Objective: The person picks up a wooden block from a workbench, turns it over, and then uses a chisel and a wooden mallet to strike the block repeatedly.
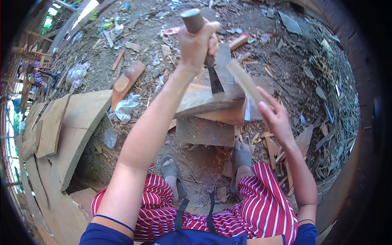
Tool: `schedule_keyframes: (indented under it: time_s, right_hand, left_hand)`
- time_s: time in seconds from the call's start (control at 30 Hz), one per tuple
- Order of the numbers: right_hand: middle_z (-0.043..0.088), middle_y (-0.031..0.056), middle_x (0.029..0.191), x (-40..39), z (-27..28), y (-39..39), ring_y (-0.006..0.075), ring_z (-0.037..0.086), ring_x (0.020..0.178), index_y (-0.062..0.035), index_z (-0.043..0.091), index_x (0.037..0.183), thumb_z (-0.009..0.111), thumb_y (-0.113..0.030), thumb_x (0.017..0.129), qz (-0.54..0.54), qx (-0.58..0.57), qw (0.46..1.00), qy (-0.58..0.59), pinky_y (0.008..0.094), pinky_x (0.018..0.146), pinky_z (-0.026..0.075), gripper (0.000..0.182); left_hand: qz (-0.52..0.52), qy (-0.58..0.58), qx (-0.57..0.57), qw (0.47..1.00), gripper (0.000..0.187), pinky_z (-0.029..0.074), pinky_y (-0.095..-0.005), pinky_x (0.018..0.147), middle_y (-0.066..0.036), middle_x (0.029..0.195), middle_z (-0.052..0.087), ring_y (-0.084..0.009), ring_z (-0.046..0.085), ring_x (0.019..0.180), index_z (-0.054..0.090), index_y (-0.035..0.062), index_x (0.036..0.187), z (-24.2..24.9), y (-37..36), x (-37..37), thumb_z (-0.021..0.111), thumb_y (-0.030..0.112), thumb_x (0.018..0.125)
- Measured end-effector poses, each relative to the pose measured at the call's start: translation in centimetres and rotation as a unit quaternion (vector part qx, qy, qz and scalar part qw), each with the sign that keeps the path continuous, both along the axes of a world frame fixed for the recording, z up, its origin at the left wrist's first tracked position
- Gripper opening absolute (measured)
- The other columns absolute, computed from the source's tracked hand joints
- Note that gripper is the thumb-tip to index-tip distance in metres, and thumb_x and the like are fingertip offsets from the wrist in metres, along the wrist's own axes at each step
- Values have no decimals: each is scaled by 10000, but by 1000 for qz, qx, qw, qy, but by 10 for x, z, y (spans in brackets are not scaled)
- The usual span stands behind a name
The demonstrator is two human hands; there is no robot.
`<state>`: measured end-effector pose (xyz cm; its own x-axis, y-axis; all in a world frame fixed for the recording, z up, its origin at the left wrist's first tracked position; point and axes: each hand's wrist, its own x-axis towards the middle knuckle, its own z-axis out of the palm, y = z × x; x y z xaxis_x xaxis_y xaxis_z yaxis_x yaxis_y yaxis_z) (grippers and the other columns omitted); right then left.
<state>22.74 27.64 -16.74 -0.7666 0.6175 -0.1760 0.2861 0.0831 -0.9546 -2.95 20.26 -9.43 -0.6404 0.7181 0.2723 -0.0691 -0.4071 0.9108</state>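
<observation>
My left hand (195, 48) is wrapped round the thick handle of a chisel (215, 79), high in front of me. The flat dark blade points down, and its tip meets the top of a wooden piece (204, 102). This piece lies over other wood and a flat board (205, 131) between my feet. To the right, my right hand (277, 118) holds the lower end of a pale wooden stick (247, 83), partly blurred. The stick slants up and left, its far end near the chisel but apart from it.
Large curved planks (81, 118) rest at the left. A reddish wood piece (127, 83) and plastic bags (127, 108) lie near them. Wood chips and offcuts litter the ground. My sandalled feet (171, 171) flank the work. A person (38, 73) shows at the far left.
</observation>
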Motion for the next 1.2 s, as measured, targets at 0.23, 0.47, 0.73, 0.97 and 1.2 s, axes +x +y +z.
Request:
schedule_keyframes:
  time_s: [0.23,0.47,0.73,0.97,1.2]
  right_hand:
    - [658,20,886,-53,194,6,51,508,581,-157,528,1401,543,-344,968,4,333,917,218,193,501,386,473]
    - [634,26,781,-93,225,-5,56,520,576,-130,583,1348,524,-363,986,182,536,822,-55,223,506,384,435]
    - [609,-6,715,-90,213,-8,16,439,525,-124,550,1378,561,-428,966,224,500,834,64,198,466,317,512]
    - [654,27,865,-88,185,10,42,479,564,-149,529,1402,565,-396,962,242,444,853,128,208,505,377,505]
    - [622,37,781,-38,125,-10,52,465,552,-99,498,1415,548,-343,955,24,139,984,105,213,512,376,523]
  left_hand:
    - [-10,23,-2,1000,153,382,-251,391,-6,524,475,-89,442,403,512,56,756,6,-13,15,632,59,852]
    - [-24,36,-17,999,122,385,-249,413,-9,543,487,-84,459,430,530,36,783,5,-17,19,634,52,846]
    - [-4,115,-37,993,121,388,-234,414,-8,550,538,-73,494,440,566,38,766,7,-22,22,646,83,845]
    - [1,134,-17,991,102,407,-240,416,-7,548,530,-80,495,434,567,34,781,-3,-18,29,645,69,836]
    - [1,39,-40,998,135,427,-265,407,-2,526,487,-98,477,421,518,45,748,7,-5,14,611,57,845]
